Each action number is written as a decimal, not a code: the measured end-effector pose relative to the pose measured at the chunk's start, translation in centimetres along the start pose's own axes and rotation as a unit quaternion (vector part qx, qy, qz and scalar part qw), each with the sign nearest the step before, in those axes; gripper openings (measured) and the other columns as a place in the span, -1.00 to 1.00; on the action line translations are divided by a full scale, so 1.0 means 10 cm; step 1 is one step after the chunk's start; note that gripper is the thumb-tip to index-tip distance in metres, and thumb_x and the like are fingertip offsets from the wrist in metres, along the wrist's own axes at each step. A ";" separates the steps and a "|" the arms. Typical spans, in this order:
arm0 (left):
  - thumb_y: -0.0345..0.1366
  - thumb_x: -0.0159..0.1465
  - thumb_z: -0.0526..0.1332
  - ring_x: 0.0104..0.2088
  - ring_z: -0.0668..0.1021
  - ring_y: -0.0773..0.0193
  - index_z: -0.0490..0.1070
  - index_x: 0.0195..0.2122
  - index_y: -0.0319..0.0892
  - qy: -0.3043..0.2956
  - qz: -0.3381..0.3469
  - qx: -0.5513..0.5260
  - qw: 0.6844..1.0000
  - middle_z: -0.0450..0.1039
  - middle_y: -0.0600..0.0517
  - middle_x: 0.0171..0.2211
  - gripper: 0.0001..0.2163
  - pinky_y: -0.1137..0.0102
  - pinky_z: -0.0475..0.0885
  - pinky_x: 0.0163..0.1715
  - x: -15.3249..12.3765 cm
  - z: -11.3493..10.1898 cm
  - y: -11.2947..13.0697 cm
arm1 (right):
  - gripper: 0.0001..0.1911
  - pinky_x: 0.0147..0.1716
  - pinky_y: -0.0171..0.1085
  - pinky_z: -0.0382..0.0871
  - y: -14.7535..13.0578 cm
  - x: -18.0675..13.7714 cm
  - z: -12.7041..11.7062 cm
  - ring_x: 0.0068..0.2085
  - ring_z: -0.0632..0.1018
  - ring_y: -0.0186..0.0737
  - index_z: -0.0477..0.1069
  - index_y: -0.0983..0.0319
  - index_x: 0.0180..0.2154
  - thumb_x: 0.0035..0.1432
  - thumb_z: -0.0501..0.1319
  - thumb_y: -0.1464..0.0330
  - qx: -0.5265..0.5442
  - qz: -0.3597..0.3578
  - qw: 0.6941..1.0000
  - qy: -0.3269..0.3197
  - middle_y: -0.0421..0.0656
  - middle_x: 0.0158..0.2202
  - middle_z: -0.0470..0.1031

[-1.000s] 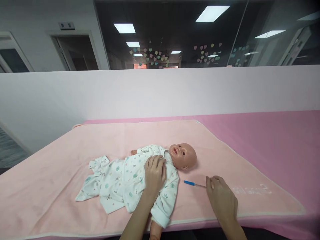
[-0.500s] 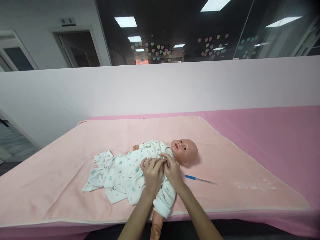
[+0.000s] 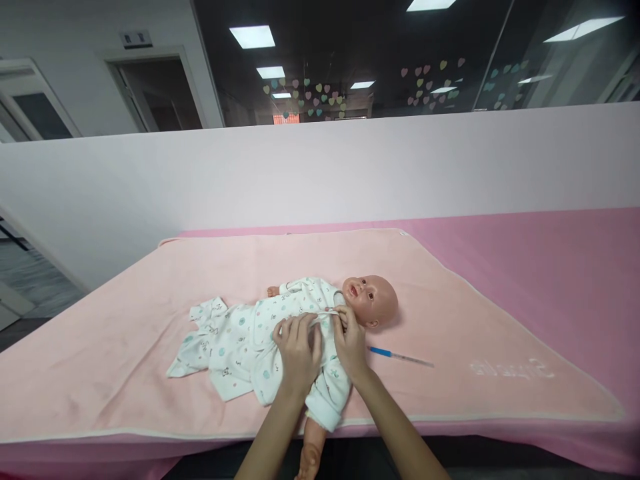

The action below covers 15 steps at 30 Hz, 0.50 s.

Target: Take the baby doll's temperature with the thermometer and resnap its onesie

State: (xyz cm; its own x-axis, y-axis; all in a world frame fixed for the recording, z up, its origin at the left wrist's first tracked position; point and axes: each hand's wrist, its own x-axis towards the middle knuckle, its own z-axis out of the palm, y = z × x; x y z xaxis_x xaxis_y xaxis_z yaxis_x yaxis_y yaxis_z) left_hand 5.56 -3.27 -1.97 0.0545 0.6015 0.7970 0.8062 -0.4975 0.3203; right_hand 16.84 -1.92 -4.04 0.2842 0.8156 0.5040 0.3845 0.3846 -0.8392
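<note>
A baby doll (image 3: 371,299) lies on its back with its head to the right. It wears a white baby shirt (image 3: 273,313) with small coloured prints. My left hand (image 3: 299,350) rests on the chest, its fingers curled on the shirt front and its thumb lower down. Near the collar, my right hand (image 3: 351,343) pinches the shirt's edge, and a strip of that edge runs taut between both hands. My fingers partly hide the fastening. The doll's near arm (image 3: 313,448) sticks out of its sleeve toward me.
A thin clear stick with a blue end (image 3: 381,351) lies right of my right hand. Beneath everything is a peach blanket (image 3: 450,320) on a pink cover (image 3: 565,280). A low white wall (image 3: 320,173) stands behind, and the table's front edge is close to me.
My hands have moved apart: the left slid slightly left, the right slightly right toward the collar. The shirt's edge now shows stretched between them. The view has shifted a little.
</note>
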 end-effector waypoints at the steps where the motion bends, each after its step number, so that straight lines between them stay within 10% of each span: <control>1: -0.36 0.21 0.10 -0.17 0.40 0.16 0.37 -0.19 -0.14 -0.001 -0.013 0.012 1.000 0.47 -0.01 -0.23 -0.84 0.17 0.10 -0.07 -0.02 -0.04 -0.02 | -0.81 -0.27 -0.25 0.37 0.00 -0.01 -0.01 -0.28 0.51 -0.22 0.28 0.23 -0.25 0.20 -0.05 0.33 0.002 -0.003 1.000 0.004 -0.08 -0.32 0.49; 8: -0.30 0.23 0.08 -0.11 0.36 0.15 0.41 -0.21 -0.06 -0.035 -0.062 0.038 0.997 0.41 0.01 -0.14 -0.83 0.20 0.10 -0.08 -0.10 -0.18 -0.11 | -0.75 -0.16 -0.18 0.37 -0.22 -0.10 0.11 -0.08 0.46 -0.16 0.33 0.25 -0.18 0.14 -0.04 0.44 -0.022 -0.084 0.991 0.104 0.02 -0.10 0.43; 15: -0.33 0.23 0.02 -0.08 0.32 0.11 0.38 -0.25 -0.12 -0.049 -0.068 0.031 0.996 0.37 -0.04 -0.10 -0.83 0.19 0.11 -0.09 -0.15 -0.14 -0.15 | -0.62 -0.31 -0.31 0.42 -0.40 -0.22 0.30 -0.26 0.52 -0.25 0.39 0.25 -0.16 0.00 -0.04 0.53 0.048 -0.036 0.996 -0.068 -0.09 -0.22 0.51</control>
State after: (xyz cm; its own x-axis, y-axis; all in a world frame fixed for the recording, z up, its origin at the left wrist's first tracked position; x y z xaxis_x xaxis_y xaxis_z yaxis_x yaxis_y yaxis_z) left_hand 3.41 -4.31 -2.96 -0.0021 0.7208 0.6931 0.8448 -0.3696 0.3870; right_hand 12.00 -3.94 -2.42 0.1344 0.8331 0.5366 0.3127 0.4782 -0.8207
